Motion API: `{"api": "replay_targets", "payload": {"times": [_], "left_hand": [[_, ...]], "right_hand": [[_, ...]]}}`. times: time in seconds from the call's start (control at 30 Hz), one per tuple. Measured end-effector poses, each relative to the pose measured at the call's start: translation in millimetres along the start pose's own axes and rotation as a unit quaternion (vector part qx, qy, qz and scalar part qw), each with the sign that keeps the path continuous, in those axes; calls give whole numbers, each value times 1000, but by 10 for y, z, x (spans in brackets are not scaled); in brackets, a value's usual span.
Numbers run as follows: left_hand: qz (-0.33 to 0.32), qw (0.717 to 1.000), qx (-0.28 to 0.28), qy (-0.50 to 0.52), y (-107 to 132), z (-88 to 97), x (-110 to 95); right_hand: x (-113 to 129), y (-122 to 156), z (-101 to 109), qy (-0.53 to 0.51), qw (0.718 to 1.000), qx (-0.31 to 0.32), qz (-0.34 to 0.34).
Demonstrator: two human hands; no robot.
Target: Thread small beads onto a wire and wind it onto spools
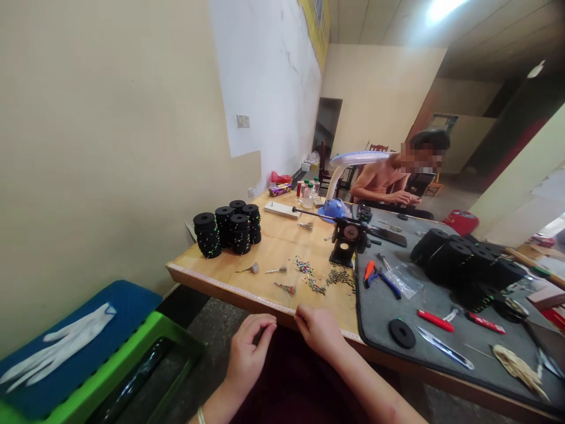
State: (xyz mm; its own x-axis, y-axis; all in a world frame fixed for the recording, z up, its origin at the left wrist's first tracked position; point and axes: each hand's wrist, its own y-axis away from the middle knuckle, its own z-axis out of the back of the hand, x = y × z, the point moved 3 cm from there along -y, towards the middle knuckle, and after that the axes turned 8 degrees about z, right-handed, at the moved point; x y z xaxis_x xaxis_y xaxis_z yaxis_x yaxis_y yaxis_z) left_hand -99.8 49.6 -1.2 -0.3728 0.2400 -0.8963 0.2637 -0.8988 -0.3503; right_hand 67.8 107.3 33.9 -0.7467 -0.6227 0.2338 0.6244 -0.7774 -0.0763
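Just in front of the wooden table's [229, 268] near edge, my left hand [251, 348] is closed, its thumb and forefinger pinched together. My right hand [321, 331] is also closed in a pinch, near that edge and a little apart from the left. Anything thin between the fingertips is too small to make out. Close beyond the hands lies a small bundle with orange tips [286, 288]. Small coloured beads [305, 268] and a pile of little metal pieces [342, 277] are scattered on the wood behind it.
Black foam spools [207, 235] stand stacked at the left; more spools [450, 259] crowd the grey mat [375, 318]. A black winding device [346, 238], pliers [382, 280] and scissors [445, 347] lie rightward. Another person [388, 182] sits beyond the lamp [353, 159]. A glove [66, 341] rests left.
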Motion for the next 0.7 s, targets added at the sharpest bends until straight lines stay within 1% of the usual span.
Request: {"api": "replay_targets", "payload": {"times": [0.07,0.1,0.2,0.37,0.6,0.7], "left_hand": [[-87,993,40,-75,58,-63,-72],[-119,985,57,-110,80,-100,-100],[-171,962,87,-195,111,-197,-155],[-187,940,104,-265,115,-275,-188],[-186,929,121,-297,103,-276,-212],[-180,927,119,-307,88,-284,-211]], "right_hand": [[-5,-28,7,17,1000,13,6],[-9,-39,14,20,1000,17,8],[-22,-68,41,28,999,27,15],[-54,-113,74,51,998,41,14],[-57,-154,156,67,995,61,28],[-44,-166,203,72,994,71,35]]}}
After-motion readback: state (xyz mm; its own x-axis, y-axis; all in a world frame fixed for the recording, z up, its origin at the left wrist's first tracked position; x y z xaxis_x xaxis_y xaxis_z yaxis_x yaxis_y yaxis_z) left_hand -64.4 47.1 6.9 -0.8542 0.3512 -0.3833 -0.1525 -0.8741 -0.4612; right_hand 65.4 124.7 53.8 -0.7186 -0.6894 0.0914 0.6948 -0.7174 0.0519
